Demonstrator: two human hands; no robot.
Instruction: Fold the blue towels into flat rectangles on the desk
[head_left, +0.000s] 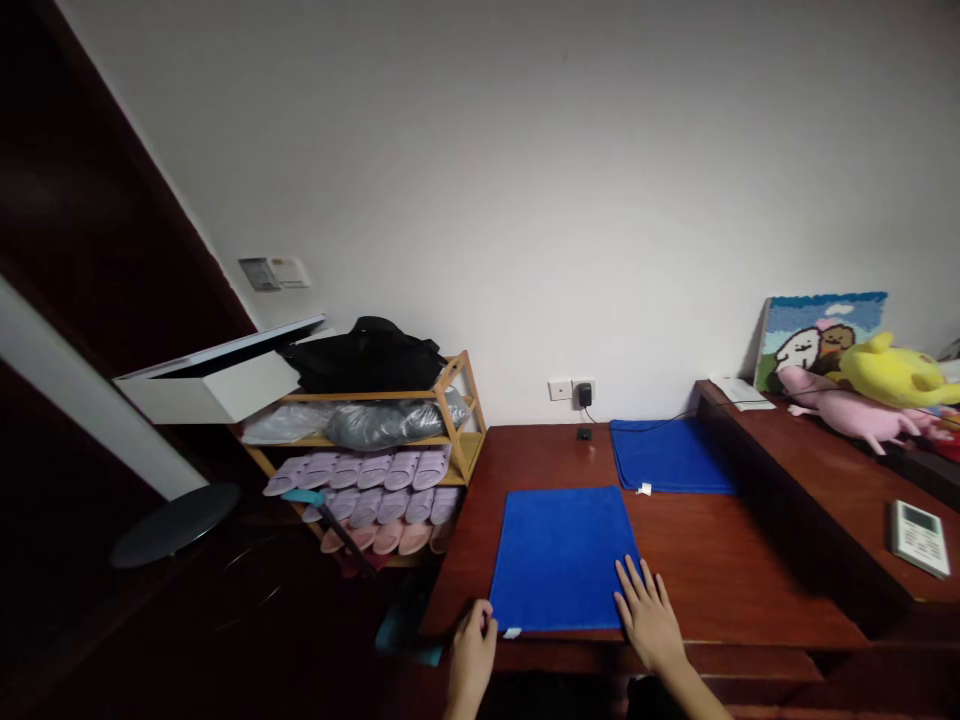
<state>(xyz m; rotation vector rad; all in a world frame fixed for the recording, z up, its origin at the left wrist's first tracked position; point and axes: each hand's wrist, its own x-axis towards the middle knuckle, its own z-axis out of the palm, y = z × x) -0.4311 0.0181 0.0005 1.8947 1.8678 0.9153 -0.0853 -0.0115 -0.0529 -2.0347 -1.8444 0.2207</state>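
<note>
A blue cloth [566, 560], like a small towel, lies spread flat on the dark red wooden table [712, 560]. A small white tag [512, 633] sticks out at its near edge. My left hand [472, 645] is at the cloth's near left corner, its fingers curled and closed on the edge there. Flat with fingers spread, my right hand [649, 615] rests over the near right edge, partly on the cloth and partly on the wood. Farther back, against the wall, lies a second blue cloth [671, 455], folded, with a white tag of its own.
A wooden rack [469, 420] with several slippers [401, 468] and a black bag [367, 355] stands left. A black charger [585, 396] is plugged into the wall. On the raised surface at right are plush toys [840, 410] and a white device [921, 540]. A stool [176, 525] stands left.
</note>
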